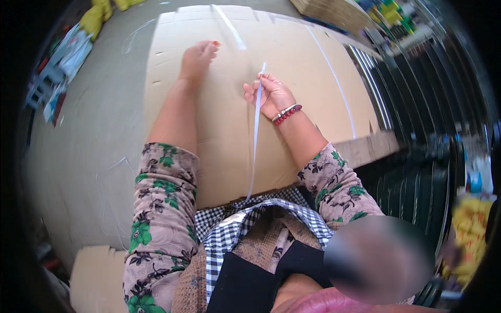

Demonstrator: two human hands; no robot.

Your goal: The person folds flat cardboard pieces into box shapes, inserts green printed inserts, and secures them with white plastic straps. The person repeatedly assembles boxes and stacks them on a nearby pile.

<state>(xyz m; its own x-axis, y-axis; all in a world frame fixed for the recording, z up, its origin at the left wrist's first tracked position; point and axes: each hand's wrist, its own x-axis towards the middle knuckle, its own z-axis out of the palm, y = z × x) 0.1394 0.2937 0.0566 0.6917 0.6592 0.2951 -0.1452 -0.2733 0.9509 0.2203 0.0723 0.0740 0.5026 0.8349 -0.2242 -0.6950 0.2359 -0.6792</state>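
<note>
A large brown cardboard sheet or carton (224,141) lies flat in front of me. Pinched in the fingers of my right hand (274,99) is a narrow white strap (255,135); its short end sticks up past the fingertips, and the length below drops to the cardboard's near edge. My left hand (197,60) is over the far left part of the cardboard, fingers curled, with a spot of red-orange at the fingertips; whatever it holds is too small to name. Just right of it, a white strap piece (229,28) crosses the far edge.
Another white strap (334,75) runs along the cardboard's right side. Dark stacked panels (412,94) stand to the right. More cardboard (334,13) is stacked at the back, and a piece (96,276) lies lower left. Yellow bags (94,21) sit far left on the grey floor (104,115).
</note>
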